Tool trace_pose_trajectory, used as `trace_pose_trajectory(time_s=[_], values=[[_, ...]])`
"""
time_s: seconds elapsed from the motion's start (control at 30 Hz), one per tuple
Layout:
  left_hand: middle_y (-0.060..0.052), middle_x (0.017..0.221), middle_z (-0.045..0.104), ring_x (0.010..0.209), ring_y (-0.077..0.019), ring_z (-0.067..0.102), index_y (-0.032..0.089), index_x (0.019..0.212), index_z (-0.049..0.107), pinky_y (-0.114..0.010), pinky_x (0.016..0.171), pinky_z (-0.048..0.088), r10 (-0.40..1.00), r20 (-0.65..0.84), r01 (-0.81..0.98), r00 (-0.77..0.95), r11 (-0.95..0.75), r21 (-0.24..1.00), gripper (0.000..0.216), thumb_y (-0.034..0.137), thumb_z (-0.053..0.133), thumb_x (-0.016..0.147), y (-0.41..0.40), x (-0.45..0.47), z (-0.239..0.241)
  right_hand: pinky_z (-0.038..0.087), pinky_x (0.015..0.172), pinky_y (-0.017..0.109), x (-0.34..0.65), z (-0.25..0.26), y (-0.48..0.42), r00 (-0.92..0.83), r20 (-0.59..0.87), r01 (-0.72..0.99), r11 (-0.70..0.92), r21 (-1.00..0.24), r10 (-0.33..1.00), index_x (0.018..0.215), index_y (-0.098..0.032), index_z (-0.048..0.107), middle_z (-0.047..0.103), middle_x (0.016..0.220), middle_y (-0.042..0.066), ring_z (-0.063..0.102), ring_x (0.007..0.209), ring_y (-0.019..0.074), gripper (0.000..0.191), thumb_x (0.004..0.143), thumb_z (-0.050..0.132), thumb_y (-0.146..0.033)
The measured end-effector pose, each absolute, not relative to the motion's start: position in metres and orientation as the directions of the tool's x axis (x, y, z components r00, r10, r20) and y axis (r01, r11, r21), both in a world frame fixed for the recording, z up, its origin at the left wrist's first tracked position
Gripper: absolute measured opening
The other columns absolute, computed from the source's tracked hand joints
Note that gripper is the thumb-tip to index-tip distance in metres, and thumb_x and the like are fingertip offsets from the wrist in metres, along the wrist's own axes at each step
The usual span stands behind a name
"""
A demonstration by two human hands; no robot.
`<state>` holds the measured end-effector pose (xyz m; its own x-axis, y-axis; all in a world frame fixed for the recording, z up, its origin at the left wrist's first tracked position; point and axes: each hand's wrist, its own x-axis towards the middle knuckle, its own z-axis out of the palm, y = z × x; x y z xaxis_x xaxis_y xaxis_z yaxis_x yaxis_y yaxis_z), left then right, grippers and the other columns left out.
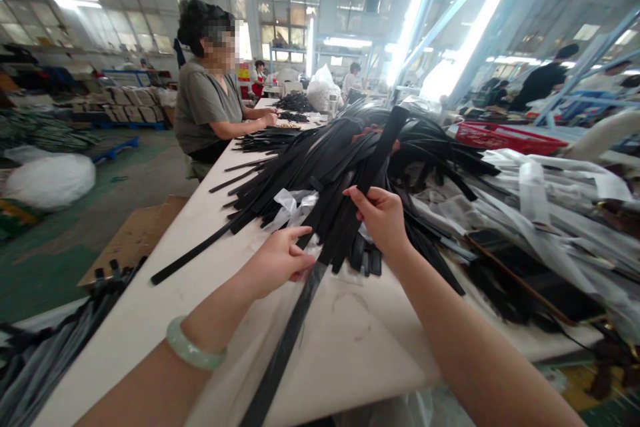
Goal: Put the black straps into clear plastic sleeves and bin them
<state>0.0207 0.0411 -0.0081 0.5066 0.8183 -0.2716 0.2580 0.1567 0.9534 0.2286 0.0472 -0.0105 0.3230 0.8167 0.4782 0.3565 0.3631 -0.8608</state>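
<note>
My left hand [280, 260], with a pale green bangle on the wrist, pinches a long black strap [287, 340] in a clear plastic sleeve near the table's front. My right hand [383, 217] grips the same strap higher up, where it rises toward a big pile of black straps [350, 147]. Both hands are closed on it. The strap runs down off the near edge of the white table [150, 307].
Clear plastic sleeves [550, 193] lie heaped at the right. A seated person [207, 100] works at the far left side of the table. A cardboard sheet [135, 233] lies on the floor at left, a red crate [505, 137] stands at the back right.
</note>
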Motion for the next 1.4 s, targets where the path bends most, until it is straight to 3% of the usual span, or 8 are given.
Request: trace_pose_trajectory(time_s=[0.3, 0.47, 0.57, 0.7, 0.83, 0.97, 1.2, 1.4], values=[[-0.007, 0.085, 0.072, 0.077, -0.0198, 0.069, 0.018, 0.135, 0.04, -0.029, 0.067, 0.053, 0.816, -0.355, 0.321, 0.457, 0.221, 0.921, 0.071, 0.05, 0.067, 0.078, 0.051, 0.015, -0.008, 0.026, 0.04, 0.021, 0.209, -0.031, 0.059, 0.278, 0.359, 0.246, 0.295, -0.923, 0.891, 0.076, -0.014, 0.073, 0.049, 0.044, -0.003, 0.044, 0.041, 0.0096, 0.038, 0.081, 0.06, -0.049], [-0.004, 0.074, 0.069, 0.066, -0.0168, 0.065, 0.017, 0.104, 0.058, -0.026, 0.059, 0.051, 0.693, -0.522, 0.532, 0.497, 0.232, 0.815, 0.057, 0.067, 0.06, 0.075, 0.058, 0.004, -0.006, 0.025, 0.04, 0.021, 0.223, -0.033, 0.069, 0.34, 0.345, 0.288, 0.252, -0.924, 0.875, 0.076, -0.012, 0.073, 0.046, 0.042, -0.004, 0.042, 0.039, 0.0088, 0.041, 0.08, 0.06, -0.05], [-0.006, 0.074, 0.07, 0.06, -0.016, 0.064, 0.016, 0.088, 0.059, -0.023, 0.052, 0.048, 0.491, -0.588, 0.54, 0.643, 0.255, 0.802, 0.052, 0.063, 0.07, 0.068, 0.053, 0.003, -0.011, 0.022, 0.039, 0.021, 0.237, -0.033, 0.072, 0.416, 0.371, 0.275, 0.274, -0.922, 0.83, 0.074, -0.012, 0.073, 0.045, 0.042, -0.004, 0.039, 0.038, 0.0085, 0.044, 0.078, 0.061, -0.054], [-0.012, 0.081, 0.071, 0.069, -0.0225, 0.069, 0.014, 0.087, 0.057, -0.027, 0.056, 0.051, 0.317, -0.563, 0.377, 0.764, 0.489, 0.787, 0.051, 0.056, 0.076, 0.066, 0.042, 0.014, -0.022, 0.019, 0.038, 0.022, 0.255, -0.032, 0.077, 0.528, 0.373, 0.215, 0.305, -0.928, 0.763, 0.075, -0.012, 0.073, 0.043, 0.042, -0.005, 0.033, 0.037, 0.0069, 0.045, 0.077, 0.064, -0.056], [-0.005, 0.065, 0.062, 0.05, -0.0112, 0.059, 0.01, 0.088, 0.06, -0.025, 0.054, 0.051, 0.391, -0.498, 0.176, 0.774, 0.623, 0.762, 0.031, 0.041, 0.06, 0.087, 0.034, 0.026, -0.024, 0.019, 0.038, 0.021, 0.256, -0.028, 0.075, 0.541, 0.339, 0.128, 0.323, -0.938, 0.77, 0.072, -0.013, 0.071, 0.044, 0.042, -0.005, 0.034, 0.037, 0.0067, 0.044, 0.073, 0.068, -0.056], [0.003, 0.055, 0.048, 0.037, -0.0014, 0.037, 0.009, 0.086, 0.061, -0.013, 0.043, 0.037, 0.492, -0.542, 0.051, 0.681, 0.706, 0.706, 0.036, 0.032, 0.037, 0.099, 0.032, 0.031, -0.021, 0.018, 0.036, 0.02, 0.245, -0.024, 0.071, 0.457, 0.248, -0.002, 0.28, -0.96, 0.854, 0.072, -0.012, 0.069, 0.043, 0.039, -0.005, 0.033, 0.035, 0.0062, 0.044, 0.071, 0.069, -0.056], [-0.014, 0.073, 0.069, 0.058, -0.0183, 0.068, 0.007, 0.094, 0.064, -0.03, 0.059, 0.056, 0.511, -0.527, 0.117, 0.679, 0.633, 0.765, 0.034, 0.03, 0.039, 0.097, 0.031, 0.028, -0.016, 0.015, 0.033, 0.019, 0.261, -0.019, 0.073, 0.504, 0.24, -0.08, 0.322, -0.943, 0.829, 0.073, -0.012, 0.067, 0.044, 0.039, -0.006, 0.031, 0.032, 0.0041, 0.04, 0.067, 0.074, -0.051], [-0.018, 0.082, 0.073, 0.068, -0.0216, 0.071, 0.007, 0.098, 0.064, -0.028, 0.062, 0.055, 0.546, -0.531, 0.122, 0.647, 0.614, 0.78, 0.033, 0.035, 0.048, 0.093, 0.031, 0.028, -0.014, 0.022, 0.031, 0.017, 0.254, -0.019, 0.073, 0.139, 0.061, -0.118, 0.078, -0.99, 0.988, 0.07, -0.013, 0.065, 0.049, 0.04, -0.005, 0.037, 0.031, 0.0046, 0.039, 0.066, 0.077, -0.05]])
